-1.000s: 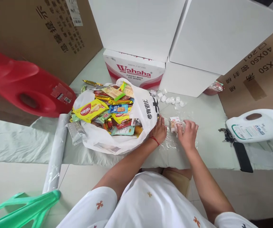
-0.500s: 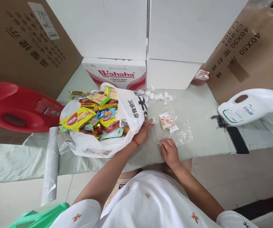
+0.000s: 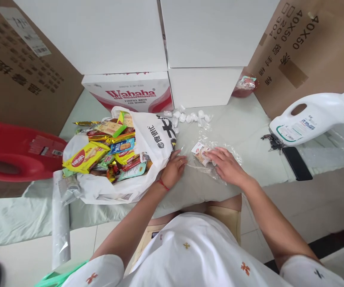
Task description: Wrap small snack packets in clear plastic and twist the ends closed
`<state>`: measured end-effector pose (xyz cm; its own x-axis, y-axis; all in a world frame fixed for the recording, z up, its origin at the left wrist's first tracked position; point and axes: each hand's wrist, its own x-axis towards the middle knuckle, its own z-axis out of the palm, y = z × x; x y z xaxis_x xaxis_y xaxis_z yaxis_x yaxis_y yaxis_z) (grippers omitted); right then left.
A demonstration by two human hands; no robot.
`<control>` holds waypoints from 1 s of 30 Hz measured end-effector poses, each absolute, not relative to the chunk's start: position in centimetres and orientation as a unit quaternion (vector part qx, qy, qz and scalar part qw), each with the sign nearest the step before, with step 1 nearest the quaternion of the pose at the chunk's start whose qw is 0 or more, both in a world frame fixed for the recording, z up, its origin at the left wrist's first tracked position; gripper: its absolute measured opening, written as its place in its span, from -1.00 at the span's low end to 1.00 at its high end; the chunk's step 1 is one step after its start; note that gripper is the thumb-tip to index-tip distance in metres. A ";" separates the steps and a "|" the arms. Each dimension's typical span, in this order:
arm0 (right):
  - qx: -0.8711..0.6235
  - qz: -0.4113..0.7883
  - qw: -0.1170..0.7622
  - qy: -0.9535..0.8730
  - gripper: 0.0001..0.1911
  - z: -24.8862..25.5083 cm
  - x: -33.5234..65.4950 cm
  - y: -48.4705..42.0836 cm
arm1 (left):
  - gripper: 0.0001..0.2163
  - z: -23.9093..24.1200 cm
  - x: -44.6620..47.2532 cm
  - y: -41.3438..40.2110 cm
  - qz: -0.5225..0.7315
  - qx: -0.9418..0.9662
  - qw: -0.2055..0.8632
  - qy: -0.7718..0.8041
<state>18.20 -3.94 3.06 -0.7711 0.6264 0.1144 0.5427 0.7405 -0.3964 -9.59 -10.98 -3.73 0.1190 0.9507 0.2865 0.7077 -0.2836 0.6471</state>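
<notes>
Landmark: white snack bag (image 3: 148, 143) on the desk (image 3: 250, 131). Left hand (image 3: 173, 169) lies flat and open against the bag's right side, holding nothing. Right hand (image 3: 226, 165), right of the bag, fingers spread, presses a small snack packet (image 3: 201, 152) on a clear plastic sheet (image 3: 216, 159). Step, likely: positioning the packet on the sheet. Next calls for folding the film over it.

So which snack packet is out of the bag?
The small white packet on the clear plastic, under the right hand; all others sit in the white bag.
</notes>
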 end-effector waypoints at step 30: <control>-0.481 0.065 0.214 -0.848 -0.43 -2.6 16.4 -16.5 | -0.82 -1.8 -8.3 -12.5 0.395 0.716 0.105 0.566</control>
<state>16.42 -16.45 -2.61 -0.4451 0.8437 0.3000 0.7878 0.5282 -0.3168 -8.32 -12.55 -1.78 0.0488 0.8934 0.4465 0.7273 -0.3382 0.5972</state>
